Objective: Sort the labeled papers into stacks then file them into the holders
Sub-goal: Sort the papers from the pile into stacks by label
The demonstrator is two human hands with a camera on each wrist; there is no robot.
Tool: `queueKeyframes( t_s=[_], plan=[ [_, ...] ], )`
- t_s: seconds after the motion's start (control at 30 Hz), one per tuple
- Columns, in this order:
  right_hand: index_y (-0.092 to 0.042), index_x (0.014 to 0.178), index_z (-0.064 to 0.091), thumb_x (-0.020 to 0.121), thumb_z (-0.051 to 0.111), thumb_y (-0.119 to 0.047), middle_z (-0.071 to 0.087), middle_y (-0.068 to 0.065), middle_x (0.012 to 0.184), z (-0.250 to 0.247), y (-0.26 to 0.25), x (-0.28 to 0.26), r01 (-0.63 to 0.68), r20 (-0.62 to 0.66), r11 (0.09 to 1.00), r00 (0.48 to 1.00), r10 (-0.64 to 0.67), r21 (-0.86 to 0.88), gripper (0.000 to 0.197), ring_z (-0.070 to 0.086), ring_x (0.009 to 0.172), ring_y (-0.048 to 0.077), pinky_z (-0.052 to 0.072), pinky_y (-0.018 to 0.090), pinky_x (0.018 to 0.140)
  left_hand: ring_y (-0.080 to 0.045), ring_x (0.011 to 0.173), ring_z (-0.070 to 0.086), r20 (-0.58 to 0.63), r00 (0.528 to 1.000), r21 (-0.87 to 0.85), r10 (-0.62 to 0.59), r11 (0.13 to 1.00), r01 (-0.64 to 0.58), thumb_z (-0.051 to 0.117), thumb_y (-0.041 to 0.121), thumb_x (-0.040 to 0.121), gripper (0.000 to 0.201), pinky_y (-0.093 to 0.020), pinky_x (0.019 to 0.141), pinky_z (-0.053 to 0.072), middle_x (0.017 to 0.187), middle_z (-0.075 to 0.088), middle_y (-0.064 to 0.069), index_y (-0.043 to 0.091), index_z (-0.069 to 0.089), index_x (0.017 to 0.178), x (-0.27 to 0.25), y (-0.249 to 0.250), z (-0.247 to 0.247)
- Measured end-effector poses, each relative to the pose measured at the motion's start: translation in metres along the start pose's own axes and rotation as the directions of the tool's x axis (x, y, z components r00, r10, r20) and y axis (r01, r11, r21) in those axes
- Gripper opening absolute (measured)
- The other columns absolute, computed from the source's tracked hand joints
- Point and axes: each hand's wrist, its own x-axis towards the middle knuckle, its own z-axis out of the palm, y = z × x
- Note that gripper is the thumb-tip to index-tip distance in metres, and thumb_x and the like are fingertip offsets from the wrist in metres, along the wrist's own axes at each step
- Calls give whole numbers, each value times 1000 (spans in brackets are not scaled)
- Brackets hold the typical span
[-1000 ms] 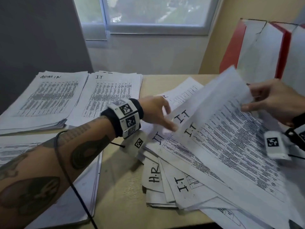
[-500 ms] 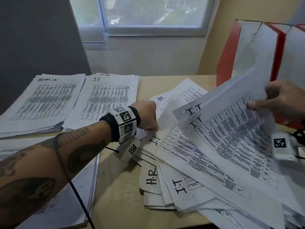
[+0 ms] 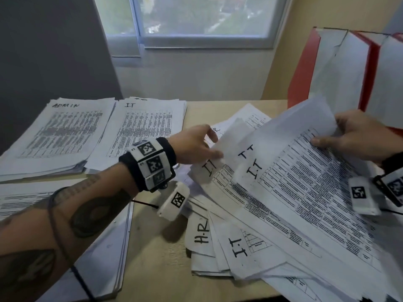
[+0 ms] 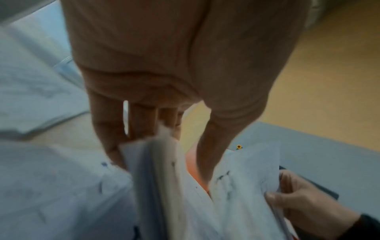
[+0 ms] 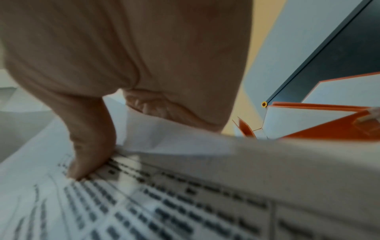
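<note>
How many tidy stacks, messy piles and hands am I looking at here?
Tidy stacks: 3 (ADMIN stack, I.T stack, nearer stack)
Messy pile: 1
Hands: 2 (left hand, right hand, both holding I.T sheets)
Total: 6

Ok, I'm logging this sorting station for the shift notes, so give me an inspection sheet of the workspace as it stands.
Surface: wooden desk, mostly papered.
Job's things: ADMIN stack and I.T stack at the far left; unsorted pile showing H.R and I.T labels; red holders at the far right.
Clutter: nothing seen.
Grippers: left hand pinches a lifted sheet corner; right hand holds raised I.T sheets.
Cables: black cord along the left forearm.
Surroundings: window, dark panel.
</note>
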Motion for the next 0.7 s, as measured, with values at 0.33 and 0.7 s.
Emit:
queueKeyframes(
  t_s=[0.33, 0.7],
  plan=[
    [-12, 67, 76, 70, 83, -41, 71, 9, 60, 17, 7, 4, -88, 63, 996, 994, 89, -21, 30, 63, 48, 25, 51, 36, 61, -11, 66, 70, -10, 999, -64, -41, 997, 40, 91, 34, 78, 64, -27, 62, 56, 87, 75, 2, 25, 50, 127, 6, -15, 17],
    [-9, 88, 81, 62, 88, -68, 79, 19, 95, 17, 10, 7, -211, 209, 971, 960, 185, 110, 65, 69, 99, 55, 51, 69, 96, -13, 44, 50, -91, 993, -85, 74, 993, -82, 60, 50, 101, 51, -23, 50, 44, 53, 53, 5, 12, 70, 70, 13, -15, 24]
  ],
)
